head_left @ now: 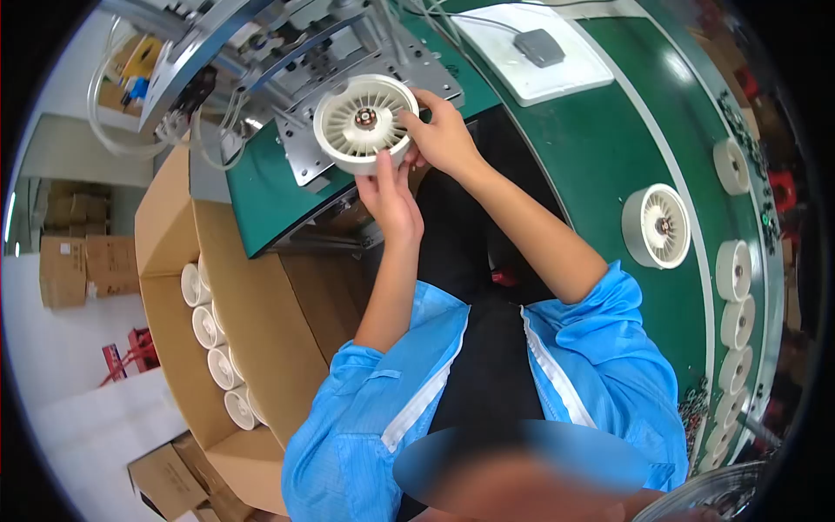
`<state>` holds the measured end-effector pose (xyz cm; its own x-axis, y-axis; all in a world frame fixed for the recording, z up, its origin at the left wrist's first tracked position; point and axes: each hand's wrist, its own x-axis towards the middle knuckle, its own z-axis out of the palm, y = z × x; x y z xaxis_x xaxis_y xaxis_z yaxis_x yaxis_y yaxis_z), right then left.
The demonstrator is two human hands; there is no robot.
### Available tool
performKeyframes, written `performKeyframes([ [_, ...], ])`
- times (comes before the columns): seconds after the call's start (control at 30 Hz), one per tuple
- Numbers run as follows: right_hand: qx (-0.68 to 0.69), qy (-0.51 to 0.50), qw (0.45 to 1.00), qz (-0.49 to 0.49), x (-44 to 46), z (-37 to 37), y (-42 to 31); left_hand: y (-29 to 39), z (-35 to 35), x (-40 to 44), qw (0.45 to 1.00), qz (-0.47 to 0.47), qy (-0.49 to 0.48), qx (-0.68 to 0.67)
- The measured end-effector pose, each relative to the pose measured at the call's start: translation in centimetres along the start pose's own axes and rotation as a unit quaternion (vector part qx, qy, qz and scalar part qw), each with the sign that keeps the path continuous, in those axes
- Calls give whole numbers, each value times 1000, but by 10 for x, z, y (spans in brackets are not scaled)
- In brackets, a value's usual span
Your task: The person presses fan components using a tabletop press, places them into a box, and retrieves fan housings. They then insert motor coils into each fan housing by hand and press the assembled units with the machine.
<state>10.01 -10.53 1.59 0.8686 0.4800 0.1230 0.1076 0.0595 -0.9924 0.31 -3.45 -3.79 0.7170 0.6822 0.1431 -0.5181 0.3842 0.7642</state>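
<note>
A round white finned housing [348, 143] with a copper-coloured centre is held up in front of the metal machine [300, 143]. My left hand [391, 202] grips its lower edge, fingers bent against the rim. On the right side of the same housing, my right hand [439, 135] is closed, its thumb over the rim and other fingers partly hidden behind. The housing's open, finned face is turned up toward the camera. Its underside is hidden.
An open cardboard box [248, 339] with several white housings stands at the left. On the green bench [591, 165] at the right is one similar housing [656, 226], with a row of more along the far edge. A white tray [557, 74] holds a grey block [538, 49].
</note>
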Motion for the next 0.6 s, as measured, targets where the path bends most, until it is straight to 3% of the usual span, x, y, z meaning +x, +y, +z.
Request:
performKeyframes([
  [0.13, -217, 106, 955, -174, 44, 16, 27, 12, 1, 18, 993, -93, 7, -69],
  [0.27, -298, 9, 954, -28, 57, 4, -4, 7, -5, 20, 993, -104, 14, -51],
  [0.37, -351, -7, 905, -239, 60, 2, 0, 6, -8, 22, 995, -95, 14, -41],
  [0.47, -344, -151, 898, -229, 65, 8, 6, 3, -12, 23, 995, -87, 35, -24],
  [0.6, -324, -193, 889, -260, 80, -2, 6, 3, -15, 23, 993, -110, 43, -4],
])
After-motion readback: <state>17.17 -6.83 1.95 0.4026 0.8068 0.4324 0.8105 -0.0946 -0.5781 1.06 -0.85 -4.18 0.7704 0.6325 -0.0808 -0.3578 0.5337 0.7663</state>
